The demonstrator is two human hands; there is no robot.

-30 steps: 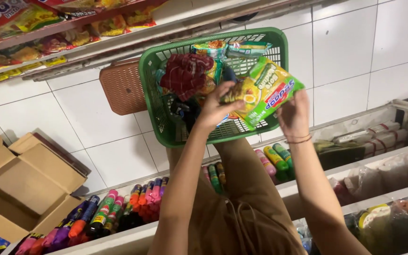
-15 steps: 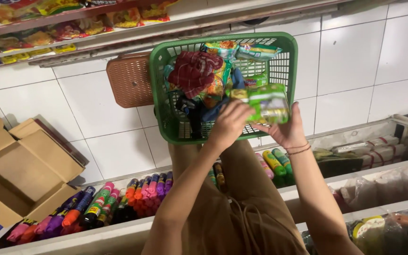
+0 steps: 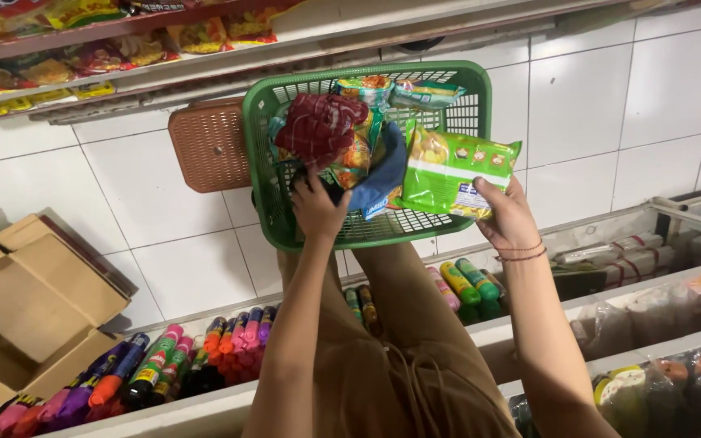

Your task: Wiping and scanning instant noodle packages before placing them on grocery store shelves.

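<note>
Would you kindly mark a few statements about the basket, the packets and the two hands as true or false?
1. The right hand holds a green packet. True.
2. The basket is red. False: it is green.
3. The left hand reaches into the basket. True.
4. The cardboard box sits inside the basket. False: it stands on the floor at the left.
5. A brown perforated tray lies beside the basket. True.
</note>
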